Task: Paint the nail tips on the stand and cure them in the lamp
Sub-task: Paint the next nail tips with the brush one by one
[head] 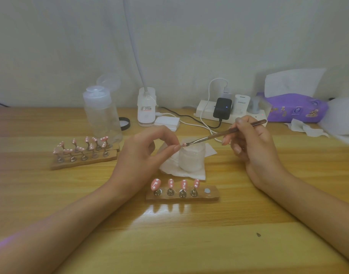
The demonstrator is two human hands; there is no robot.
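Soft, dim light, hazy overall blur, glare on the table point(169, 218), purple tint at lower-left edge.

Jar point(190, 161) btwn hands, table front point(189, 244) free

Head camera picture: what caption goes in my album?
Left hand pinches a pink nail tip; right hand holds a brush to it.

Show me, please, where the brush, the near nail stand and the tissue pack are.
brush point(213, 136), head view, middle of the shaft.
near nail stand point(214, 195), head view, bare wooden right end.
tissue pack point(288, 107), head view, purple front.
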